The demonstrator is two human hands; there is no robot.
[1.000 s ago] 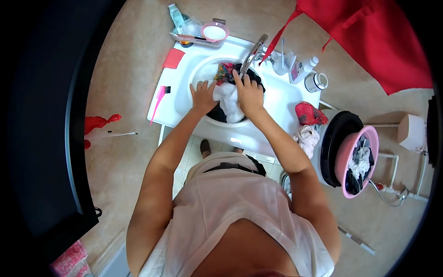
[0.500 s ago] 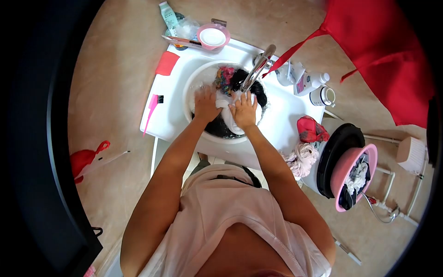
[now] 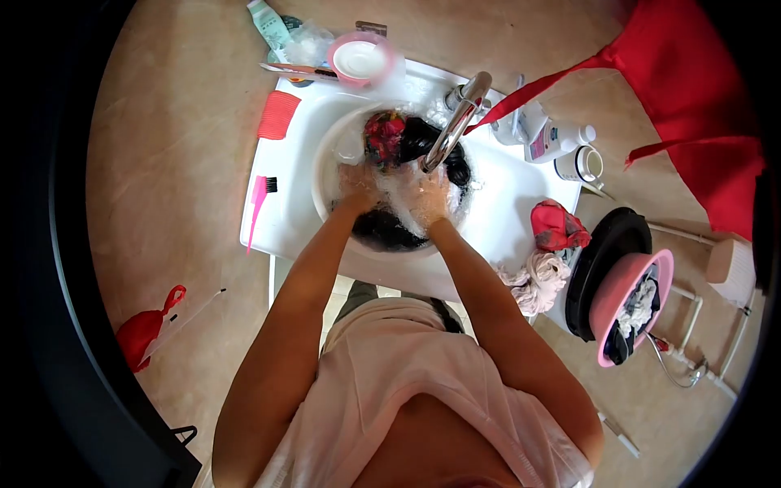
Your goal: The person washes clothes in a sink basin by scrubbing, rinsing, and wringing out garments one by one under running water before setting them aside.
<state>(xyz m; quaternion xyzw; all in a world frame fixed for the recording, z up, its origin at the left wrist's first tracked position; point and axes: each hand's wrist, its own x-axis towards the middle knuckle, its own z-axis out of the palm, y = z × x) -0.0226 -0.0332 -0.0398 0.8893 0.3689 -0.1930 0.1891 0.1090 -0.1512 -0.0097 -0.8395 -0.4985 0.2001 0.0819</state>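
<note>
Both hands are down in a round white basin of water and clothes, set in the sink. My left hand is at the left side of the water, its fingers submerged and blurred. To the right, beneath the faucet, my right hand presses into the white cloth; water and foam hide its fingers. Black cloth lies under and in front of the hands. Behind them are a red patterned cloth and more black cloth.
A pink brush and a red cloth lie on the sink's left edge. Bottles and a mug stand at the right. Beyond the pale bundled cloth is a pink tub of laundry. A red apron hangs upper right.
Both hands have sunk deeper into the basin, and water now covers the fingers. The white cloth is more submerged, with more splashing and foam. The view has shifted slightly.
</note>
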